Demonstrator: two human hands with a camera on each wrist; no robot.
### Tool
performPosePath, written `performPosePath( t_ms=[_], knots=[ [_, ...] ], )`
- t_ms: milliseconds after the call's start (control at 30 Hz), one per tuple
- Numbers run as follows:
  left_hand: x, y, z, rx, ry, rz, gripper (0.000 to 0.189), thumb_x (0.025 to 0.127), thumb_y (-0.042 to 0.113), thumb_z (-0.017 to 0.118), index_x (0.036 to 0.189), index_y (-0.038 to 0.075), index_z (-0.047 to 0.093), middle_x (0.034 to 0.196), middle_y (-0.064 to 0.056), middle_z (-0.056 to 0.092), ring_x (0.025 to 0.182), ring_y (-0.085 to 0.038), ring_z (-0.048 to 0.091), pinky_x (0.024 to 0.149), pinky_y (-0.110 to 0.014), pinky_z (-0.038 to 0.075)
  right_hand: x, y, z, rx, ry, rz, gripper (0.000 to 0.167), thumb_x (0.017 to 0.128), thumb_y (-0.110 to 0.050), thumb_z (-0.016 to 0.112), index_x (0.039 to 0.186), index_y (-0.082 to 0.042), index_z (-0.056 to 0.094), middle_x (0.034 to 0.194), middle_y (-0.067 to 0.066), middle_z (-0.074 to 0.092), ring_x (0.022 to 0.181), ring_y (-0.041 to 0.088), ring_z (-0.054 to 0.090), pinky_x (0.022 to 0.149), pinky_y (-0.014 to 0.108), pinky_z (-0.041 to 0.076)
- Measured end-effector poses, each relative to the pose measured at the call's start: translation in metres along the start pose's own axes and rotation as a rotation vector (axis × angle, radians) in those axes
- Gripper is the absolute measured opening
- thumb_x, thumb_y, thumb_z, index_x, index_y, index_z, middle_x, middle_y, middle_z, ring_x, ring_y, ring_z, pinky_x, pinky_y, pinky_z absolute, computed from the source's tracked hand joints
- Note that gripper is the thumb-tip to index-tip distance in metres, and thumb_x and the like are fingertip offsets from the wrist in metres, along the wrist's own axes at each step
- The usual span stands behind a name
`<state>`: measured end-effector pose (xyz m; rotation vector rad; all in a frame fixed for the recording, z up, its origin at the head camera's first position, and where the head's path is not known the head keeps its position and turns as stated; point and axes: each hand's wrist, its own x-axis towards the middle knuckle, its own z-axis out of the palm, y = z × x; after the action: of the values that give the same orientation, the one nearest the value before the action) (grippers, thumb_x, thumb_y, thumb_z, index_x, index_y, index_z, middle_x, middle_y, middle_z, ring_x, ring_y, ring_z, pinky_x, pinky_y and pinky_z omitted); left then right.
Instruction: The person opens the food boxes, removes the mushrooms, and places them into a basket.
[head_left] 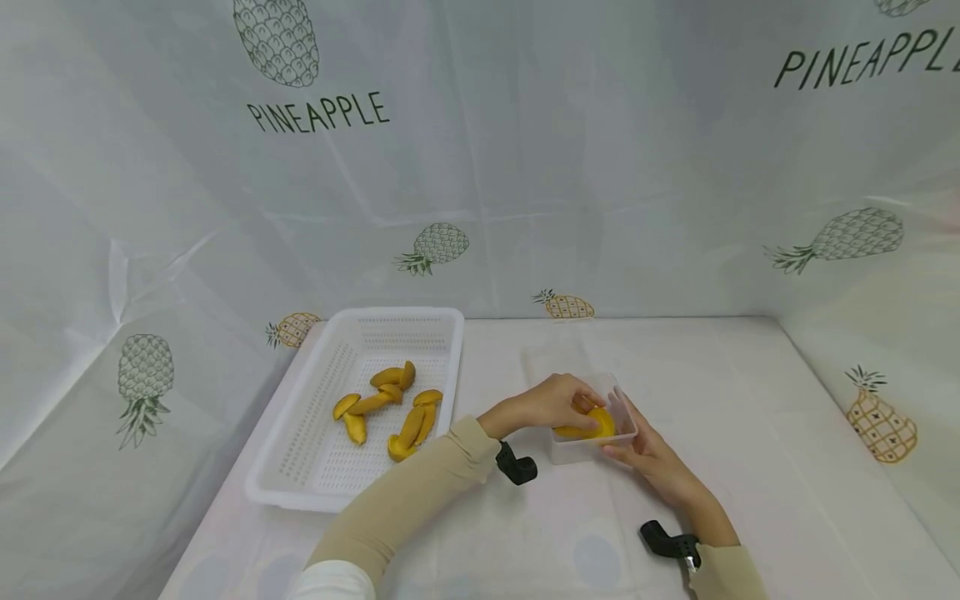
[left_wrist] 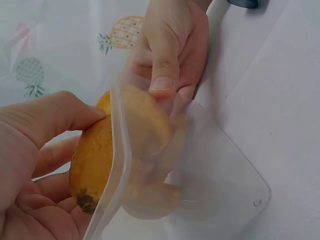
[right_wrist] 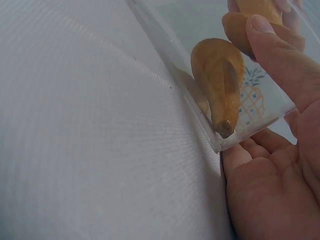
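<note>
My left hand [head_left: 553, 405] reaches into a clear plastic box [head_left: 576, 451] and pinches a yellow mushroom [head_left: 602, 422] between thumb and fingers. In the left wrist view that mushroom [left_wrist: 92, 162] crosses the box's rim, and a dark patch marks its lower end. My right hand [head_left: 660, 462] holds the box at its right side, thumb and fingers on different walls. Through the clear wall in the right wrist view, another mushroom [right_wrist: 215, 65] lies inside the box, below the one in the left hand.
A white perforated basket [head_left: 300, 492] stands to the left, with several yellow mushrooms [head_left: 408, 427] in it. Behind the box lies a flat clear lid [head_left: 538, 364]. A pineapple-print sheet [head_left: 517, 167] rises behind the white-covered table [head_left: 697, 375].
</note>
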<state>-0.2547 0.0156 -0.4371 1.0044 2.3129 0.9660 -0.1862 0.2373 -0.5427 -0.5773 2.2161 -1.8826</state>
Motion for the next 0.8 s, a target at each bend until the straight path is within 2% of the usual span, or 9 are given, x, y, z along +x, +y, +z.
performPosePath(
  t_ms=[333, 800],
  knots=[
    [0.0025, -0.0035, 0.0021, 0.012, -0.045, 0.009, 0.039, 0.091, 0.012, 0.073, 0.129, 0.002, 0.066, 0.121, -0.002, 0.069, 0.103, -0.004, 0.062, 0.086, -0.011, 0.047, 0.0008, -0.0009, 0.0006, 0.025, -0.014, -0.026, 0.091, 0.097, -0.002, 0.063, 0.162, -0.015, -0.001, 0.165, 0.019, 0.0, 0.148, 0.043, -0.001, 0.103, 0.006, 0.025],
    [0.0019, -0.0021, 0.0022, 0.025, -0.007, 0.02, 0.037, 0.089, 0.014, 0.076, 0.123, 0.002, 0.069, 0.114, 0.0, 0.07, 0.101, -0.005, 0.063, 0.084, -0.011, 0.048, 0.0004, 0.0006, 0.0006, 0.022, -0.003, -0.007, 0.091, 0.097, -0.004, 0.064, 0.162, -0.02, 0.002, 0.164, 0.021, 0.004, 0.148, 0.044, 0.002, 0.101, 0.005, 0.026]
  ],
)
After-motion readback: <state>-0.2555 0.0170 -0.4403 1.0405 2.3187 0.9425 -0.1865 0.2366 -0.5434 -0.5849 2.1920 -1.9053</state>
